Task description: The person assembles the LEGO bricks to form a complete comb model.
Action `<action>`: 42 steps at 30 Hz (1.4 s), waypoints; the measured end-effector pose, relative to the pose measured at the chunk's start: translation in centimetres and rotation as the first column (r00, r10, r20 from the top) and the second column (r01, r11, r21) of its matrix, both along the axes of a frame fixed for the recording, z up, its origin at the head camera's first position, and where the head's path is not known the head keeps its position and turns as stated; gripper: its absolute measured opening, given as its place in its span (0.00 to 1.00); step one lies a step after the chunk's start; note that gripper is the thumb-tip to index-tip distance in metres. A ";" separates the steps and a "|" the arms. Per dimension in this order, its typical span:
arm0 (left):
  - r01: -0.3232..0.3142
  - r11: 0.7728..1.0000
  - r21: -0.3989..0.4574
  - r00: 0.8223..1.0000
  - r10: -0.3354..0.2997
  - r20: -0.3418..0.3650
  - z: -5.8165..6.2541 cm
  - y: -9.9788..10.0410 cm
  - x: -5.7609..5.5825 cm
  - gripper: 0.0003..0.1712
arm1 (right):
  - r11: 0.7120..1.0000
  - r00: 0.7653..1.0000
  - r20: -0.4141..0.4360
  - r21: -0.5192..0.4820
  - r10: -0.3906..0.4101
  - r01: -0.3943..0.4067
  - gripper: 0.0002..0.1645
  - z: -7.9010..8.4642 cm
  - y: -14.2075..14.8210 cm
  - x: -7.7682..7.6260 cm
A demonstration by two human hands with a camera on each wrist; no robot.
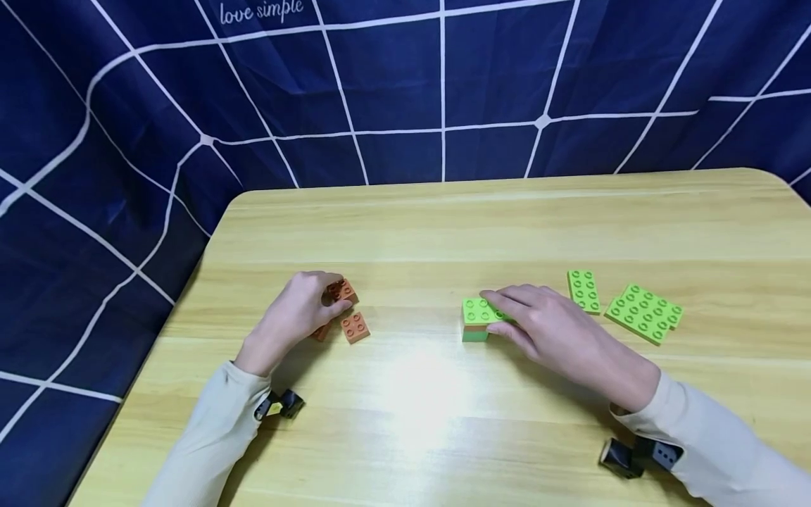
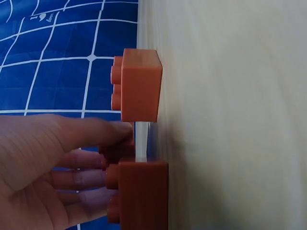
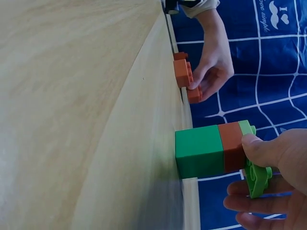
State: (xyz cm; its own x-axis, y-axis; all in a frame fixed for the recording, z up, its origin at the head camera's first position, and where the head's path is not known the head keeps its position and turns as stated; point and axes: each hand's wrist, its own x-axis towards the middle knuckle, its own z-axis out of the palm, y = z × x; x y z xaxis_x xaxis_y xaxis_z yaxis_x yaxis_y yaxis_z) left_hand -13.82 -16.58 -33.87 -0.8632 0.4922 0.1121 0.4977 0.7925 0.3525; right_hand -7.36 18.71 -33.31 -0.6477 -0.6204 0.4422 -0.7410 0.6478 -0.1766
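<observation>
My left hand pinches an orange brick between thumb and fingers, low over the table. Two more orange bricks lie close by: one just in front of the hand, another partly under it. At the centre right, my right hand holds a light green plate on top of a small stack. Below that plate the right wrist view shows an orange brick over a green brick. Part of the plate juts past the stack, under my fingers.
Right of the stack lie a narrow light green plate and a wider light green plate, the latter overlapping or touching another light green piece. A dark blue gridded cloth hangs behind the wooden table and along its left side.
</observation>
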 end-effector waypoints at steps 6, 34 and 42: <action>0.012 1.000 0.022 1.000 -0.012 0.013 -0.1 0.0 0.3 0.11 | 1.000 1.000 -0.008 -0.012 0.018 -0.018 0.33 0.0 -0.1 -0.2; 0.109 0.992 0.065 0.994 -0.107 -0.032 -0.3 2.2 0.9 0.22 | 1.000 1.000 -0.001 0.015 -0.027 0.027 0.29 -0.2 0.1 -0.1; 0.102 0.993 0.064 0.994 -0.100 -0.034 -0.1 2.1 0.8 0.23 | 1.000 1.000 -0.021 0.008 -0.020 0.020 0.30 -0.3 0.0 -0.2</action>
State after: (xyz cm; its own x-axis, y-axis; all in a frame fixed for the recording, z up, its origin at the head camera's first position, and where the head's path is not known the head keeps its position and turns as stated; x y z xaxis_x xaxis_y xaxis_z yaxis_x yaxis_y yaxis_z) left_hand -12.97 -14.45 -33.97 -0.8053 0.5671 0.1727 0.5851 0.7134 0.3858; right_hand -7.57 18.68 -33.62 -0.6505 -0.6111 0.4511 -0.7315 0.6638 -0.1557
